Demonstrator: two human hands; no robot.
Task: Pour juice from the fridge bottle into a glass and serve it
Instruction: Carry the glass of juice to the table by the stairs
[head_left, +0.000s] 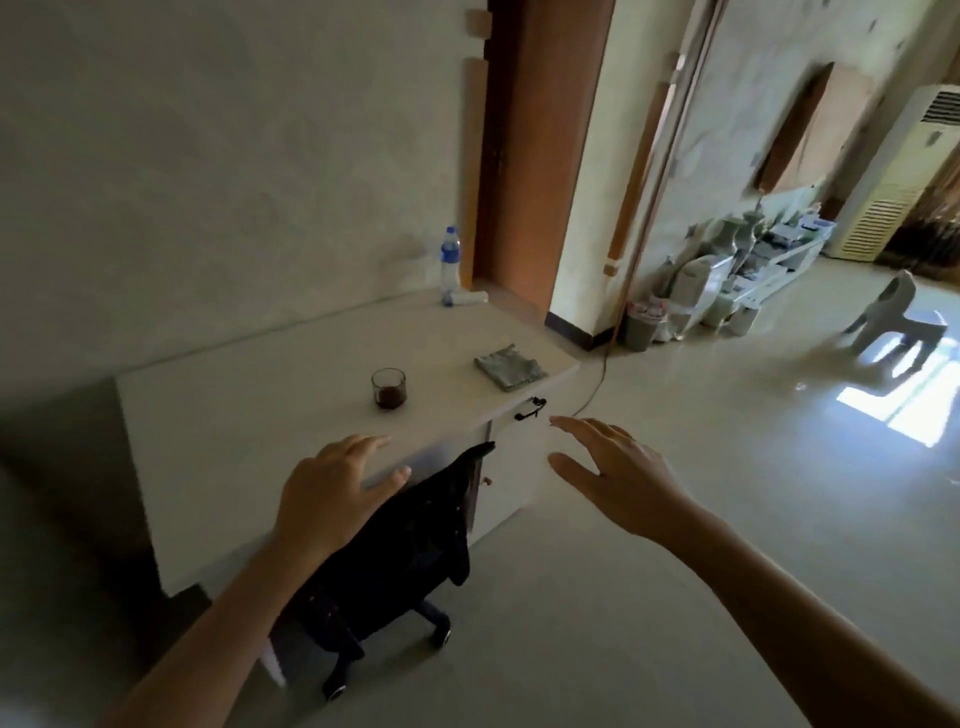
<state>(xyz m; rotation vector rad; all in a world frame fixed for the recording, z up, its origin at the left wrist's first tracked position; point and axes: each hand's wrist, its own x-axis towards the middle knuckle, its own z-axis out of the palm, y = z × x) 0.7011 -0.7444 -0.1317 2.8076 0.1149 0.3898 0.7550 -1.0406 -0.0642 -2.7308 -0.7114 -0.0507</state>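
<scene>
A clear glass (388, 388) with dark juice in its lower part stands upright on the white desk (249, 415), near the front edge. My left hand (332, 493) hovers over the desk's front edge, below the glass, fingers spread and holding nothing. My right hand (618, 478) is stretched out to the right of the desk, past its corner, also with fingers apart and nothing in it. Neither hand touches the glass. No juice bottle or fridge is in view.
A black wheeled chair (395, 561) is tucked at the desk's front. A folded grey cloth (509, 366) lies near the desk's right corner. A plastic water bottle (450, 265) stands at the back by a doorway (540, 156). A white stool (898, 317) and floor clutter (727, 280) are at right.
</scene>
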